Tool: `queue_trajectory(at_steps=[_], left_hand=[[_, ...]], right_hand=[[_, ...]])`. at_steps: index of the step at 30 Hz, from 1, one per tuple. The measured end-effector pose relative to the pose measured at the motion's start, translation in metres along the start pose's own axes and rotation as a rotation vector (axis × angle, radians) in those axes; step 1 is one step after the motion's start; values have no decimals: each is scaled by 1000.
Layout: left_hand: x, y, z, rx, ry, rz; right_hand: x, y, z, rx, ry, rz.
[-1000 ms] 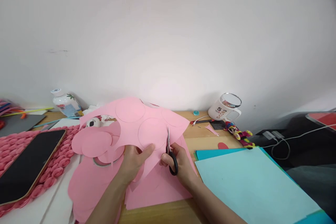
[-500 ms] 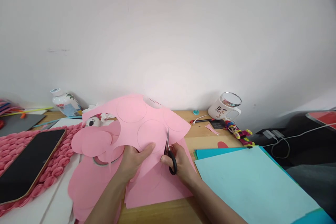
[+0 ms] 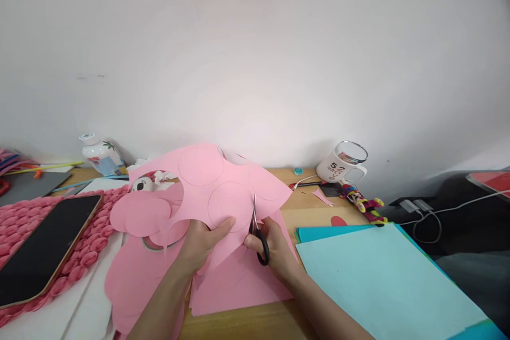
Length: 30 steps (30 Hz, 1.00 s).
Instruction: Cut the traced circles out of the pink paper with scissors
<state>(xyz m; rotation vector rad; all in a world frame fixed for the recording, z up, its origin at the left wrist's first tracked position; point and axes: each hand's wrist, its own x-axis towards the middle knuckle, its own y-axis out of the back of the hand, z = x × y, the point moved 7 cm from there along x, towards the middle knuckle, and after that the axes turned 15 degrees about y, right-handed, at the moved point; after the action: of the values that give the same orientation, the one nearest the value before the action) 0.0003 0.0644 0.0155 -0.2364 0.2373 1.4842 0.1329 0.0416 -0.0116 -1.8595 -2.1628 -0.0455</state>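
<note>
Slightly raised since a second ago, the pink sheet (image 3: 207, 175) is held above the desk. Left hand (image 3: 203, 244) pinches its lower edge, thumb on top. Right hand (image 3: 274, 249) grips one pair of scissors (image 3: 257, 228), blades upright in the paper. Three drawn circles show; one mug (image 3: 338, 166), one phone (image 3: 43, 247).

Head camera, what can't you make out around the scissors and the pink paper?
- Left hand fingers: head view, behind the pink paper sheet; only the thumb shows.
- Scissors lower blade: head view, behind that sheet.
- Mug smaller print: head view, too small to read.
- Phone corner: head view, cut by the left edge.
</note>
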Motion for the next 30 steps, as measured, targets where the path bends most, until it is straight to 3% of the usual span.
queue_trajectory(at_steps=[30], left_hand=[[2, 5, 1, -61, -1, -45]], right_hand=[[-3, 5, 3, -128, -65, 42]])
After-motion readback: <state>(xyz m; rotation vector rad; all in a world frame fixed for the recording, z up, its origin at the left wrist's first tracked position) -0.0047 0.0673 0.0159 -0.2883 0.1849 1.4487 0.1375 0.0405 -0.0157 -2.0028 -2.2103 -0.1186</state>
